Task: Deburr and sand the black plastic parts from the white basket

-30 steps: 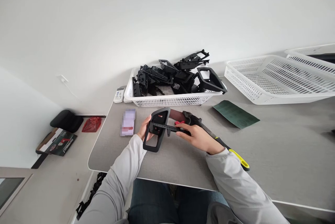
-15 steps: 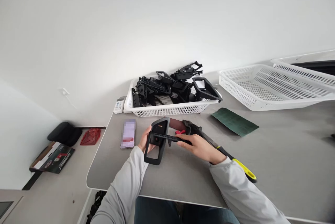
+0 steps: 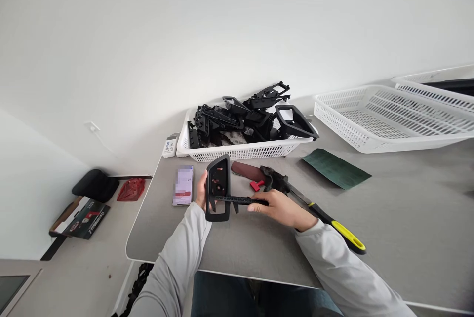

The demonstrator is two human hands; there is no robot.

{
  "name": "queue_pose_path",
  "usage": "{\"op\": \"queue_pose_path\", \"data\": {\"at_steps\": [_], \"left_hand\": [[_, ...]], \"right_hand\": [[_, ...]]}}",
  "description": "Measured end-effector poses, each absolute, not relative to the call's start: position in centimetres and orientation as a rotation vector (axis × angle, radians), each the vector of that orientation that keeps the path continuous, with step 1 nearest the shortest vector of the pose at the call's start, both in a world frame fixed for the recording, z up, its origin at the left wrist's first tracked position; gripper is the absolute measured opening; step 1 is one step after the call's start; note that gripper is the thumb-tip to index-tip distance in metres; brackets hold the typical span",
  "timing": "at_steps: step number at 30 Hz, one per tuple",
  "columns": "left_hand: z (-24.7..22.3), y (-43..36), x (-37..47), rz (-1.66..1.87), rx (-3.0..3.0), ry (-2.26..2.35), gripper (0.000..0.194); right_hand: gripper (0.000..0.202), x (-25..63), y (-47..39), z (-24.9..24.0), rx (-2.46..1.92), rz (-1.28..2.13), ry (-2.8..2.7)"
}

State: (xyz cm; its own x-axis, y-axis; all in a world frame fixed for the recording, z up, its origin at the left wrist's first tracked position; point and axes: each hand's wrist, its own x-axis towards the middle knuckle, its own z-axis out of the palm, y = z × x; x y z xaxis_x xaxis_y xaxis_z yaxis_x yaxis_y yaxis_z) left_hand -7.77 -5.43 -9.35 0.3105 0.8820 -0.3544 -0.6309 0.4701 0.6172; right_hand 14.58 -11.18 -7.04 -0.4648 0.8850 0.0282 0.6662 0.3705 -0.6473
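Gripping black frame (image 3: 217, 217) upright by its edge, your L hand (image 3: 201, 192) is half-curled, prob. to steady it; R hand (image 3: 279, 208), fingers closed, pinches calipers (image 3: 242, 201) approx. level across frame, likely for control. Phone (image 3: 182, 186) lies left of L hand.

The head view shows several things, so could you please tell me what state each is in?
Black frame: upright, held in left hand
Caliper: jaws apart, held in right hand
Phone: screen lit
Middle basket: heaped with black parts
Green sheet: slightly curled
Cardboard box: open
Red bag: crumpled
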Motion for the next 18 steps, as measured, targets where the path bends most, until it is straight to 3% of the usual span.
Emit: {"op": "queue_pose_path", "data": {"at_steps": [18], "left_hand": [[-9.0, -5.2, -7.4, 1.156, 0.342, 0.773, 0.042]], "right_hand": [[0.038, 12.9, -12.0, -6.8, -1.559, 0.67, -2.449]]}}
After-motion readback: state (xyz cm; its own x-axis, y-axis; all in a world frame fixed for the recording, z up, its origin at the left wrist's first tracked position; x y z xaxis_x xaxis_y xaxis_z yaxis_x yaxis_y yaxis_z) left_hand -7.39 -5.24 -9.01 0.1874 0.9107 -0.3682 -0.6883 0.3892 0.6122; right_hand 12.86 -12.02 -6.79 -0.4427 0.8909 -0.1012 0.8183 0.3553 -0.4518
